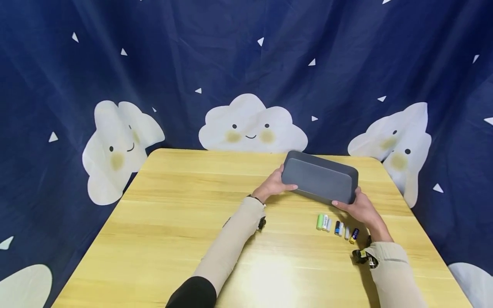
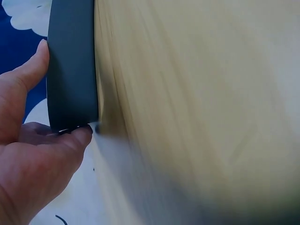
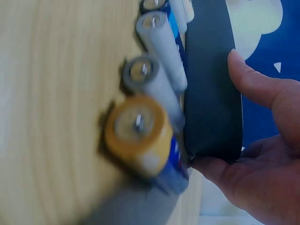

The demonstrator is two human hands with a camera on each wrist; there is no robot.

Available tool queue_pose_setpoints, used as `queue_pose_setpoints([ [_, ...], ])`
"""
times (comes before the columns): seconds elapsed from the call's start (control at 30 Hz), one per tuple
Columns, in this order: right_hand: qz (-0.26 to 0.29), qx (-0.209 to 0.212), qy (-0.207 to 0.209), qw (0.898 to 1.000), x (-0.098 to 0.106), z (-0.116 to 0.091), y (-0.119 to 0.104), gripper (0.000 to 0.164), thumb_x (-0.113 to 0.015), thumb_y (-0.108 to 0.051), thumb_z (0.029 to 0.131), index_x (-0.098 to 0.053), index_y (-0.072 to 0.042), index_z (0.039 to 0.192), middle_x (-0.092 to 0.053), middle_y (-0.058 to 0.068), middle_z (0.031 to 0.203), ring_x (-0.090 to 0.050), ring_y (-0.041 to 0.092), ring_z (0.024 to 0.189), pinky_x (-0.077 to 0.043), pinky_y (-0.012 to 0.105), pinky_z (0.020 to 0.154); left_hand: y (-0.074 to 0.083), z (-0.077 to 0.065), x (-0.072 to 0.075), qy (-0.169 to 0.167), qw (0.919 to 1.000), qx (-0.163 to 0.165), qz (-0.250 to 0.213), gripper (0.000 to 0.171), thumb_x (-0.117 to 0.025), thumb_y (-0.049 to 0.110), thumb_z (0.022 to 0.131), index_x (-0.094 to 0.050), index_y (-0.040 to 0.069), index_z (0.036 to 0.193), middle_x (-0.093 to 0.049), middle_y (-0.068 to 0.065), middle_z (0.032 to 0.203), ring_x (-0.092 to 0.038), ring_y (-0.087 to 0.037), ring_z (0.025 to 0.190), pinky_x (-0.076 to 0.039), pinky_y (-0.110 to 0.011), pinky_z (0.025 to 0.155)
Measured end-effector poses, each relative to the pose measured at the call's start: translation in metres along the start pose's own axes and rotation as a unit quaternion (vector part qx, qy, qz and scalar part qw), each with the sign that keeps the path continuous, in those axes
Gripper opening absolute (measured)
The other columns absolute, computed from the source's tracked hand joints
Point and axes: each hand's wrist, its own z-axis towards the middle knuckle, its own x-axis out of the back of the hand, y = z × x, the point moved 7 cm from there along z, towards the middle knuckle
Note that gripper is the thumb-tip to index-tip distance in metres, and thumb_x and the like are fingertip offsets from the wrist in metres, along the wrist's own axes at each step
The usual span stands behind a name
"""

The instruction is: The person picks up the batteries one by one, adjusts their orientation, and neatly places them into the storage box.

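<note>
A shallow dark grey rectangular tray [image 1: 319, 177] sits at the back right of the table, set at an angle. My left hand [image 1: 271, 185] grips its left end, the thumb over the near rim and the fingers around the side. At the opposite end my right hand [image 1: 361, 208] holds it likewise, thumb on the near edge. Both wrist views show a dark side wall of the tray [image 2: 72, 70] between thumb and fingers. Just in front of the tray stands a row of several batteries [image 1: 325, 223], nearest my right hand; one has a gold end [image 3: 138, 129].
The light wooden table [image 1: 173, 222] carries the tray and batteries. Behind its back edge hangs a dark blue curtain [image 1: 173, 55] with white clouds. A blue-and-gold battery [image 1: 354, 235] lies at the row's right end, close to my right wrist.
</note>
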Motion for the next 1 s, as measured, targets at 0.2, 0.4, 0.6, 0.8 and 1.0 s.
queue_pose_setpoints([
  [0.2, -0.004, 0.017, -0.003, 1.000, -0.009, 0.006, -0.014, 0.108, -0.076, -0.038, 0.094, -0.010, 0.021, 0.155, -0.038, 0.047, 0.147, -0.045, 0.056, 0.134, -0.041, 0.060, 0.110, -0.004, -0.009, 0.013, 0.000, 0.9998, -0.002, -0.019, 0.105, -0.082, 0.008, 0.086, -0.015, 0.007, 0.167, -0.035, -0.022, 0.166, -0.032, -0.039, 0.156, -0.022, -0.052, 0.130],
  [0.4, 0.008, 0.021, -0.012, 1.000, -0.019, 0.010, -0.025, 0.107, -0.077, -0.037, 0.094, -0.010, 0.019, 0.156, -0.037, 0.046, 0.149, -0.043, 0.056, 0.137, -0.039, 0.062, 0.114, -0.010, -0.020, 0.026, 0.006, 0.9998, 0.010, -0.019, 0.107, -0.081, 0.008, 0.087, -0.010, 0.009, 0.167, -0.032, -0.018, 0.168, -0.031, -0.035, 0.157, -0.022, -0.050, 0.131],
  [0.6, 0.009, 0.034, -0.023, 0.999, -0.031, 0.017, -0.037, 0.108, -0.077, -0.038, 0.093, -0.010, 0.017, 0.157, -0.036, 0.045, 0.151, -0.043, 0.054, 0.139, -0.039, 0.062, 0.115, -0.019, -0.035, 0.043, 0.006, 0.9990, 0.043, 0.004, 0.115, -0.083, 0.017, 0.088, 0.000, 0.009, 0.168, -0.016, -0.014, 0.174, -0.017, -0.031, 0.162, -0.016, -0.049, 0.132],
  [0.8, 0.015, 0.047, -0.029, 0.998, -0.043, 0.021, -0.051, 0.104, -0.078, -0.036, 0.093, -0.014, 0.016, 0.156, -0.041, 0.043, 0.149, -0.045, 0.052, 0.138, -0.037, 0.062, 0.118, -0.026, -0.050, 0.060, 0.003, 0.9976, 0.066, 0.022, 0.120, -0.082, 0.024, 0.089, 0.008, 0.009, 0.167, -0.001, -0.014, 0.176, -0.005, -0.030, 0.164, -0.010, -0.048, 0.133],
  [1.0, 0.017, 0.052, -0.054, 0.997, -0.057, 0.021, -0.064, 0.115, -0.079, -0.037, 0.092, -0.002, 0.017, 0.158, -0.029, 0.045, 0.157, -0.035, 0.054, 0.147, -0.030, 0.063, 0.122, -0.031, -0.067, 0.075, -0.002, 0.9970, 0.062, 0.047, 0.124, -0.084, 0.025, 0.088, 0.011, 0.006, 0.165, 0.005, -0.018, 0.175, -0.001, -0.033, 0.163, -0.008, -0.050, 0.133],
])
